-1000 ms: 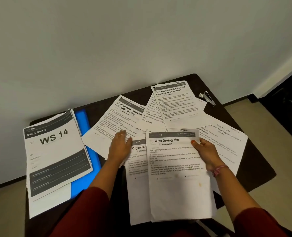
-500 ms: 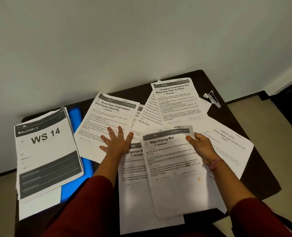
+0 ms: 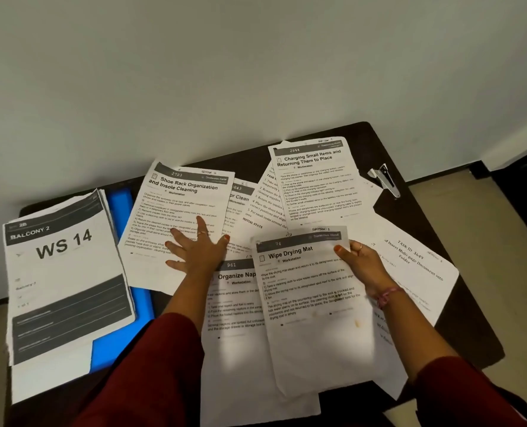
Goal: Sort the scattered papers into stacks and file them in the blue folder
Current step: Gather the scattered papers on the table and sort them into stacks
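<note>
Several printed sheets lie scattered on a dark table (image 3: 360, 134). My left hand (image 3: 196, 248) lies flat with spread fingers on the "Shoe Rack Organization" sheet (image 3: 182, 204). My right hand (image 3: 363, 266) pinches the right edge of the "Wipe Drying Mat" sheet (image 3: 311, 303), thumb on top. That sheet overlaps the "Organize Nap..." sheet (image 3: 237, 334). The "Charging Small Items" sheet (image 3: 314, 180) lies further back. The blue folder (image 3: 123, 204) sits at the left, mostly hidden under a stack topped by the "WS 14" sheet (image 3: 61, 272).
A small stapler (image 3: 385, 178) lies near the table's back right corner. A sheet headed "TASK ID 3649" (image 3: 416, 266) reaches the right edge. A white wall stands directly behind the table, and beige floor (image 3: 487, 241) shows to the right.
My left hand has slid up and left from the "Organize" sheet onto the "Shoe Rack" sheet and spread flat. My right hand has kept its hold on the "Wipe Drying Mat" sheet.
</note>
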Available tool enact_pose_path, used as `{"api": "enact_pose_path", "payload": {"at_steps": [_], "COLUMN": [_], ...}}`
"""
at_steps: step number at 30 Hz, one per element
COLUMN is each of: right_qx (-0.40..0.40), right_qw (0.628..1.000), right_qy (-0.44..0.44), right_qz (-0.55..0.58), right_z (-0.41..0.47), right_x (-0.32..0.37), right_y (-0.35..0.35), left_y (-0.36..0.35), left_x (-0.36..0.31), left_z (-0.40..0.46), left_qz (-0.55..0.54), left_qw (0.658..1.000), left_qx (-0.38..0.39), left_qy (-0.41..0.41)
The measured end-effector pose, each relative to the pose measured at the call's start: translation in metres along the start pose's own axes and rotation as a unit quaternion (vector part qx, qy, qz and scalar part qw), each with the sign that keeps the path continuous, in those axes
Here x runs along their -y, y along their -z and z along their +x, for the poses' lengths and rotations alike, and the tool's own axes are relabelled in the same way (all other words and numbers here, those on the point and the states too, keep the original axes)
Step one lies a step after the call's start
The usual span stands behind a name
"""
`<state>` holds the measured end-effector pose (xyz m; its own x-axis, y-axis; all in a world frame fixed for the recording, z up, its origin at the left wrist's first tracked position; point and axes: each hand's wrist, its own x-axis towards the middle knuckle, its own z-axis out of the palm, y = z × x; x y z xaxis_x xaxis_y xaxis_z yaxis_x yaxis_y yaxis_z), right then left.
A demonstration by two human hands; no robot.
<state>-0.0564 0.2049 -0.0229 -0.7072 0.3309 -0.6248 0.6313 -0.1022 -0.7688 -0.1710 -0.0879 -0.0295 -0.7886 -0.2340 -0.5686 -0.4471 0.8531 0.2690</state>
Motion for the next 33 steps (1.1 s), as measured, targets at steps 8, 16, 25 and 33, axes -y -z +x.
{"api": "enact_pose_path", "payload": {"at_steps": [8,16,25,33], "right_qx": [0.012,0.010,0.011,0.015], "right_qw": [0.999,0.999,0.999,0.999], "right_qy": [-0.015,-0.015,-0.015,-0.020], "right_qz": [0.034,0.039,0.050,0.048], "right_z": [0.002,0.004,0.002,0.000], "right_x": [0.002,-0.002,-0.001,0.002], "right_y": [0.002,0.003,0.000,0.000], "left_y": [-0.007,-0.013,-0.012,0.012], "left_x": [-0.017,-0.023,-0.027,-0.049], "left_z": [0.014,0.014,0.007,0.022], "left_qz": [-0.048,-0.040,-0.036,-0.013], "left_qw": [0.997,0.997,0.997,0.988], "left_qx": [-0.042,-0.050,-0.058,-0.129], "left_qy": [0.053,0.046,0.032,-0.087]}}
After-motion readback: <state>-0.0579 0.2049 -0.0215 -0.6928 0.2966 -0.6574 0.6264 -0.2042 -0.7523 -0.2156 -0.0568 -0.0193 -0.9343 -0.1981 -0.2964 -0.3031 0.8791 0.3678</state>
